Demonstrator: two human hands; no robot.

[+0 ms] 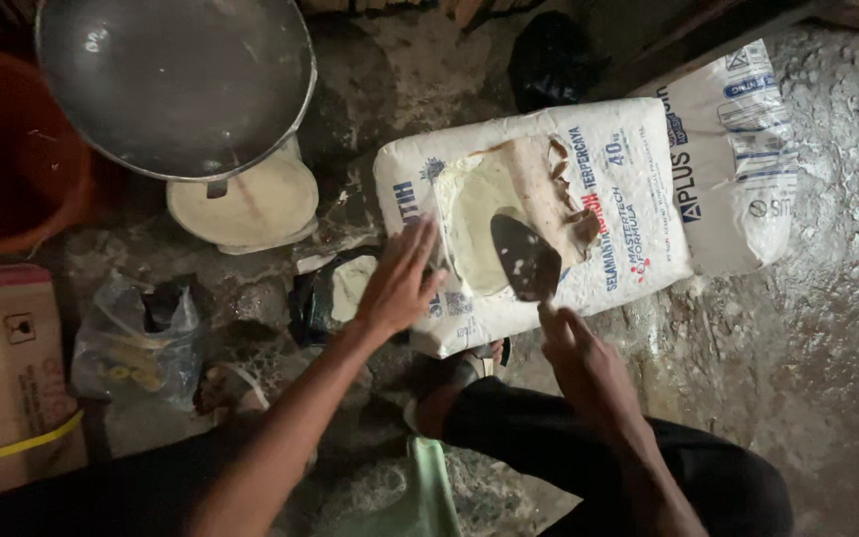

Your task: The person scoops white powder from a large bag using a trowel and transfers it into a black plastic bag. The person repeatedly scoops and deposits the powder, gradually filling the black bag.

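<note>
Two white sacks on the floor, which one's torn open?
The nearer sack, under the trowel in the right hand: ragged hole showing pale powder. Left hand rests on it. The far sack looks intact.

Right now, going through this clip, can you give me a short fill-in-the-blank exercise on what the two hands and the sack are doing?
1. The right hand holds a ____ whose blade hangs over the hole in the sack.
2. The left hand rests with spread fingers on the white powder sack, which lies ____ on the ground.
3. The sack's top face is ____ open, showing pale powder.
4. The metal wok sits left of the sack, beside an ____ bucket.

Missing words: trowel; flat; torn; orange
</note>
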